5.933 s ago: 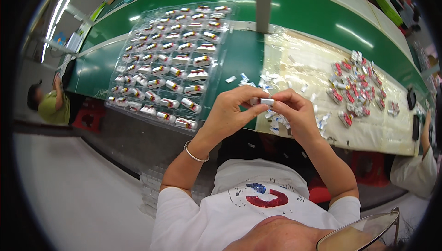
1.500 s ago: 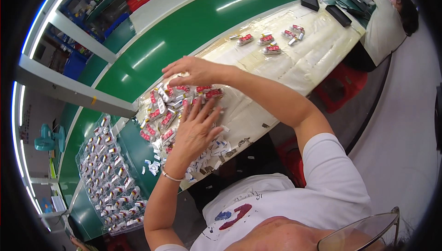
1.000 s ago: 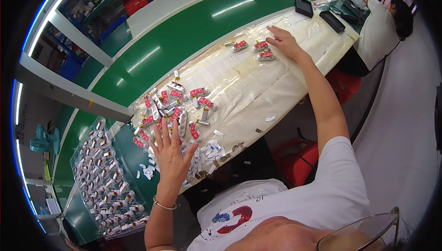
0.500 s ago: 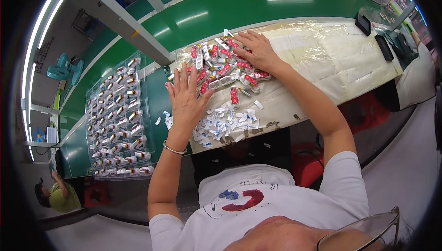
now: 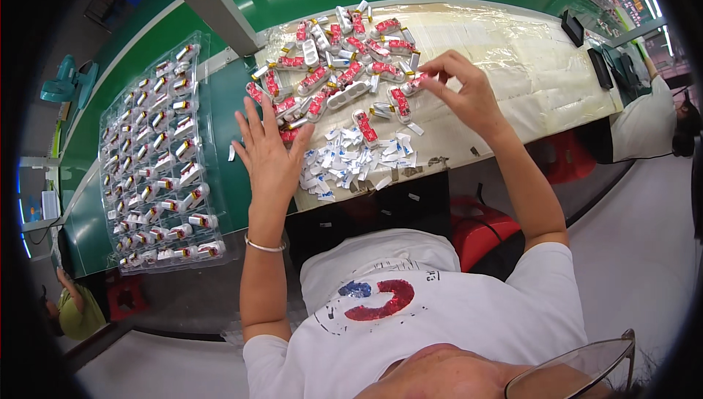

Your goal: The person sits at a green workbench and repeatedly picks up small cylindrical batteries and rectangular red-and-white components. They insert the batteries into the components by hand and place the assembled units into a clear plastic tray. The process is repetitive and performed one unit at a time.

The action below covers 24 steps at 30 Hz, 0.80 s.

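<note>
A loose pile of small white oblong plastic pieces with red labels (image 5: 351, 72) lies on the paper-covered part of the bench, with small silver-and-yellow cylinders among them. My left hand (image 5: 269, 157) is open at the pile's left edge, its fingers spread beside the labelled pieces. At the right edge, my right hand (image 5: 469, 99) has its thumb and fingers closed on the end of one red-labelled white piece (image 5: 414, 83). Nearer to me is a heap of small white-and-blue paper slips (image 5: 351, 159). A white piece with round hollows (image 5: 348, 96) lies mid-pile.
To the left stands a clear plastic tray (image 5: 212, 205) with rows of compartments holding white pieces. A grey metal post (image 5: 209, 0) rises behind the pile. A black device (image 5: 575, 29) sits at the far right; a person in white (image 5: 644, 124) is beyond it.
The pieces are more spread out. My right hand has gone from lying flat on the pile to pinching a piece at its right edge. My left hand has moved slightly left and nearer.
</note>
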Motion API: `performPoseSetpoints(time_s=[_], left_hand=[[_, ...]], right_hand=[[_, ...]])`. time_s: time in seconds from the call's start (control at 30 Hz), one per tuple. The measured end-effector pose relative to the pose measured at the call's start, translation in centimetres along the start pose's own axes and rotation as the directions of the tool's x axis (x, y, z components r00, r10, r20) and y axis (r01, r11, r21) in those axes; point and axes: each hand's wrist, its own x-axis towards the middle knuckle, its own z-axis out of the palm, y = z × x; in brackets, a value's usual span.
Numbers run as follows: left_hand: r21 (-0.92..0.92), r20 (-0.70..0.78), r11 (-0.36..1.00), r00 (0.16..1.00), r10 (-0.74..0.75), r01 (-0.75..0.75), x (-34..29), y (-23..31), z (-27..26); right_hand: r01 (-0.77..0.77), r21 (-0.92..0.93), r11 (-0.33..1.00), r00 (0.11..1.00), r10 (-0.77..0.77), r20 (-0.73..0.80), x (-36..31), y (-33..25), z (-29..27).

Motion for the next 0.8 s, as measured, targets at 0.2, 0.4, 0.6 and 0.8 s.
performPoseSetpoints(time_s=[0.2,0.4,0.6,0.8], left_hand=[[0.024,-0.146,0.998,0.988,0.058,-0.055,3.8,-1.1,0.9],[-0.394,-0.386,0.842,0.898,0.213,-0.369,-0.8,3.4,-2.9],[-0.205,-0.001,0.689,0.704,0.711,-0.696,-1.7,6.4,-1.5],[-0.024,-0.256,0.796,0.773,0.58,-0.605,-0.8,4.3,-1.8]], right_hand=[[0.163,-0.153,0.975,0.985,-0.15,0.09,-2.6,-3.1,3.6],[0.032,0.035,0.999,0.996,-0.034,0.084,-2.1,-2.5,4.4],[-0.032,0.18,0.983,0.997,0.02,0.07,-1.2,-2.6,4.1],[-0.186,0.565,0.804,0.979,0.2,0.039,-1.6,-2.5,4.6]])
